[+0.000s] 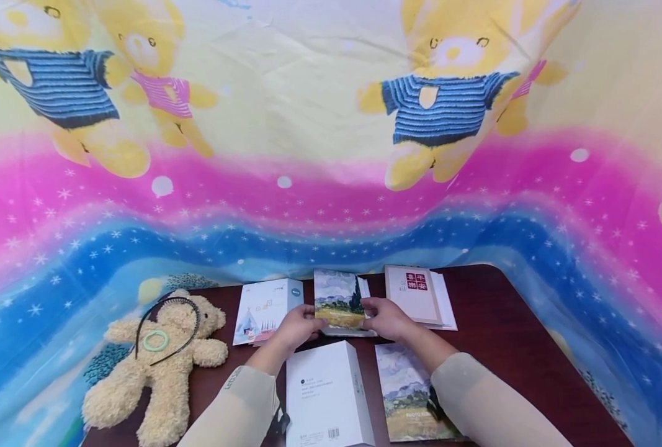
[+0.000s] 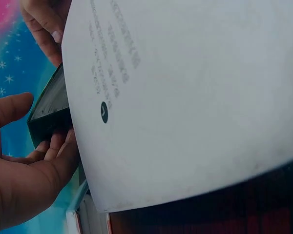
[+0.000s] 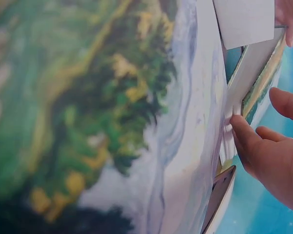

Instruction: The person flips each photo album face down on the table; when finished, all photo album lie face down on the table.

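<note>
A photo album (image 1: 335,293) with a painted landscape cover lies at the back middle of the table, white pages or an inner sleeve showing along its right side. My left hand (image 1: 297,326) grips its lower left corner. At the lower right edge, my right hand (image 1: 388,318) holds it with thumb and fingers. In the left wrist view, the fingers (image 2: 58,146) lie against the album's dark side. Nearer me stand a white box-like album (image 1: 322,388) and, under my right forearm, a second landscape photo album (image 1: 403,385), partly hidden by the sleeve.
A white album with a tent drawing (image 1: 260,310) lies back left, and a beige one with red characters (image 1: 411,295) back right. A teddy bear (image 1: 169,366) lies on the left, bearing a black headband (image 1: 138,335) and a green ring (image 1: 156,340). Patterned cloth (image 1: 319,205) hangs behind the table.
</note>
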`<state>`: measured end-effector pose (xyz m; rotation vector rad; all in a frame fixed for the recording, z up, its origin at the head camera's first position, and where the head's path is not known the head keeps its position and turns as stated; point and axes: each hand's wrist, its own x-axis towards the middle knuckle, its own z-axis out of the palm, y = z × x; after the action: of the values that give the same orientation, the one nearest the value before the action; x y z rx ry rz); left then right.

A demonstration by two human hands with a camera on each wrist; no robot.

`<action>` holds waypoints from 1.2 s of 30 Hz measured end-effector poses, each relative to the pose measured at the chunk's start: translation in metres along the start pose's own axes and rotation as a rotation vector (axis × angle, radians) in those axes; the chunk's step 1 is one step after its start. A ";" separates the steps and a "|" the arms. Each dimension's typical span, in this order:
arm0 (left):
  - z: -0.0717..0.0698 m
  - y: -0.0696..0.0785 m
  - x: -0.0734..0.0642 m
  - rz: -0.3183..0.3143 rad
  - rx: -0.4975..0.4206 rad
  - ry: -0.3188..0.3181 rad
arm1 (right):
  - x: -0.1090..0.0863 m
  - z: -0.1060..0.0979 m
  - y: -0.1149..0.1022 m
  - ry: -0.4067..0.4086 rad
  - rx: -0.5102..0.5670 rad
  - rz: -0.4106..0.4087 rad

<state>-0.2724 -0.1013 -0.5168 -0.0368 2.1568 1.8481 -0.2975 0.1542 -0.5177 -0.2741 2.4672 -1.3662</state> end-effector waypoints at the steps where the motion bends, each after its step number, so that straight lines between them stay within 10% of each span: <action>1: 0.000 0.000 0.000 0.000 -0.004 0.003 | 0.000 0.000 0.000 0.002 0.001 0.000; 36: 0.007 0.022 -0.022 0.055 -0.105 0.123 | 0.005 0.016 -0.004 -0.026 0.096 -0.018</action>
<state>-0.2546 -0.0946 -0.4915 -0.1179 2.1581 2.0384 -0.2969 0.1379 -0.5231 -0.2906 2.3752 -1.4743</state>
